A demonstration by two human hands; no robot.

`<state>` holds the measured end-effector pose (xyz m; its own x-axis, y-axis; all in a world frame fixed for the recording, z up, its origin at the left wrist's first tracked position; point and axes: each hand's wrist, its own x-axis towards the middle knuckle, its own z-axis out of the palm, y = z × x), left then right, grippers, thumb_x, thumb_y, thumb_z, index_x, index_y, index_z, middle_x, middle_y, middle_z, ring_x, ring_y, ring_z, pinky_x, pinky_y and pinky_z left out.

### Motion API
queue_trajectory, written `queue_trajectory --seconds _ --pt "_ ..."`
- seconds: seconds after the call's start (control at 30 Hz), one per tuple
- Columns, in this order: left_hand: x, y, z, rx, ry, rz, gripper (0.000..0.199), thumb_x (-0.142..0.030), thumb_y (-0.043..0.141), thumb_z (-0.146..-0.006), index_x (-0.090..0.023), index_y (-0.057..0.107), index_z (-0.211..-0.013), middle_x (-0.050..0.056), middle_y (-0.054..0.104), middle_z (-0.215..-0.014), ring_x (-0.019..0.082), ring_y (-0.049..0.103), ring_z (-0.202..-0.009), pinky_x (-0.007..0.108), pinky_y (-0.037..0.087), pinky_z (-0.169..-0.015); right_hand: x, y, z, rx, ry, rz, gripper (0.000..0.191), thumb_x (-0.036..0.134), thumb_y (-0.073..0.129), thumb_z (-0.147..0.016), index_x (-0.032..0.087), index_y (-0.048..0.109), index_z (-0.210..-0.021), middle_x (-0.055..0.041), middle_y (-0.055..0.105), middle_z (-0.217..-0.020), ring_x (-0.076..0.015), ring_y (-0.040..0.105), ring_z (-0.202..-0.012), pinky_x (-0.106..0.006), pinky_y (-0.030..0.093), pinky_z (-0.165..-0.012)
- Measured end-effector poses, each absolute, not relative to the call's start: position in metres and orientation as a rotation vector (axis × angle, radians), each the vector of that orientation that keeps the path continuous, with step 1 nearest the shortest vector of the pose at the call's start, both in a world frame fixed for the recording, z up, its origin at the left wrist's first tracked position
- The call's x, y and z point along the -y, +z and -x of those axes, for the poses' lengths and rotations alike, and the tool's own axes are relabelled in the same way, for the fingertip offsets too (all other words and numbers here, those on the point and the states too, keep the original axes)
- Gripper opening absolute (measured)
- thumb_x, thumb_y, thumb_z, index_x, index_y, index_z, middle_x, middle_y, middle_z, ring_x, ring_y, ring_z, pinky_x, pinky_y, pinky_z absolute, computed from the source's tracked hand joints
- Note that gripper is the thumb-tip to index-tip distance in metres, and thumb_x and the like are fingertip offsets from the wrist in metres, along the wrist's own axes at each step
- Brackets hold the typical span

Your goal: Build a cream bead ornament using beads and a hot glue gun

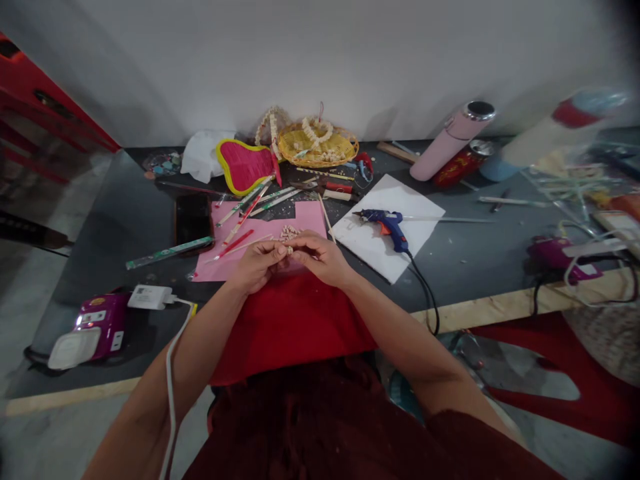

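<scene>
My left hand (260,264) and my right hand (323,259) meet above the near edge of the pink paper (310,217). Between their fingertips is a tiny cream-coloured piece (289,251), pinched from both sides; its exact kind is too small to make out. Just behind the fingers lies a little heap of similar pale pieces (289,233), partly covered by my right hand. A red stick-like pen (237,244) rests on the paper left of my hands. Red cloth (300,327) spreads beneath my wrists.
A blue glue gun (385,223) lies on a white board (367,250) to the right. Behind stand a yellow woven basket (300,152), a pink flask (445,147) and a red can (460,167). A phone (191,220) and a purple power strip (103,323) are left.
</scene>
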<state>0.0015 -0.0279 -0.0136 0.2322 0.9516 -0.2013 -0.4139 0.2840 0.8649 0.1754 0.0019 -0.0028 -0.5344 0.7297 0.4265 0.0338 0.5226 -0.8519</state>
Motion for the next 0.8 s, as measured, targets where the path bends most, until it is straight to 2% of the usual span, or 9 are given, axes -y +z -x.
queue_trajectory --seconds 0.27,0.53,0.67,0.8 --pt "0.0278 -0.011 -0.0034 -0.822 1.105 -0.76 0.019 -0.03 0.073 -0.069 -0.013 0.069 -0.077 0.0 0.056 -0.058 0.007 0.049 -0.055 0.021 0.039 -0.057 -0.0009 -0.0022 -0.1755 1.906 0.983 0.675 0.016 0.026 0.054 -0.088 0.02 0.062 -0.1 -0.0041 0.06 -0.091 -0.0122 0.056 -0.084 -0.027 0.047 -0.074" --pt "0.0271 -0.0112 -0.0035 -0.832 1.13 -0.762 0.016 -0.028 0.071 -0.072 -0.014 0.07 -0.078 0.0 0.058 -0.062 0.007 0.049 -0.056 0.021 0.039 -0.058 -0.001 -0.0031 -0.1743 1.954 0.857 0.705 0.016 0.021 0.054 -0.087 0.019 0.062 -0.101 -0.0048 0.061 -0.091 -0.0133 0.057 -0.086 -0.028 0.048 -0.075" --pt "0.0274 -0.0097 -0.0039 -0.857 1.128 -0.762 0.015 -0.026 0.072 -0.07 -0.014 0.07 -0.079 0.0 0.058 -0.062 0.007 0.05 -0.057 0.02 0.039 -0.057 -0.0004 -0.0028 -0.1744 1.987 0.824 0.727 0.019 0.022 0.055 -0.086 0.019 0.061 -0.103 -0.0052 0.06 -0.092 -0.0131 0.057 -0.082 -0.027 0.048 -0.07" --pt "0.0281 -0.0083 -0.003 -0.895 1.088 -0.772 0.017 -0.027 0.072 -0.071 -0.013 0.071 -0.079 0.001 0.059 -0.061 0.007 0.05 -0.055 0.02 0.038 -0.055 -0.0006 -0.0022 -0.1741 2.021 0.835 0.684 0.023 0.021 0.054 -0.087 0.021 0.06 -0.109 -0.0057 0.061 -0.095 -0.0144 0.057 -0.09 -0.03 0.049 -0.079"
